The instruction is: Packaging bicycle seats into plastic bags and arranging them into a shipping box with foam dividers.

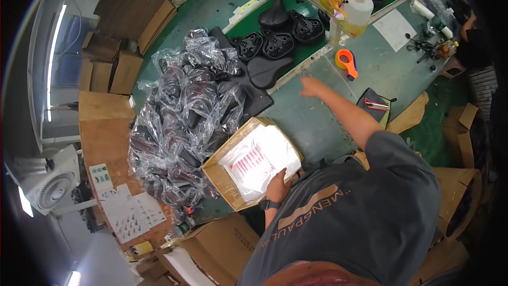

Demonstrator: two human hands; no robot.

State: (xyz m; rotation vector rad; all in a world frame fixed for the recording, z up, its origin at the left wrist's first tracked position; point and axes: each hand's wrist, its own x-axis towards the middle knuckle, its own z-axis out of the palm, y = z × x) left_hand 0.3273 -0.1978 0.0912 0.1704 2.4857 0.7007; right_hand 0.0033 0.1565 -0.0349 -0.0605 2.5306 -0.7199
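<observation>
The open brown cardboard box (248, 167) sits at the near edge of the green worktable (317, 122), lined or filled with a clear plastic bag showing red print. The left hand (278, 185), a dark watch at its wrist, rests on the box's near rim with fingers closed over the bag and flap. The right hand (312, 87) stretches out across the table, fingers spread and holding nothing, toward the orange tape dispenser (346, 62). By my judgement the box is packed and being held steady for sealing; the next move calls for a firm grasp on the dispenser. Left of the box lies a heap of black bicycle saddles in crinkled clear bags (182, 122). What fills the box is hidden under the plastic.
</observation>
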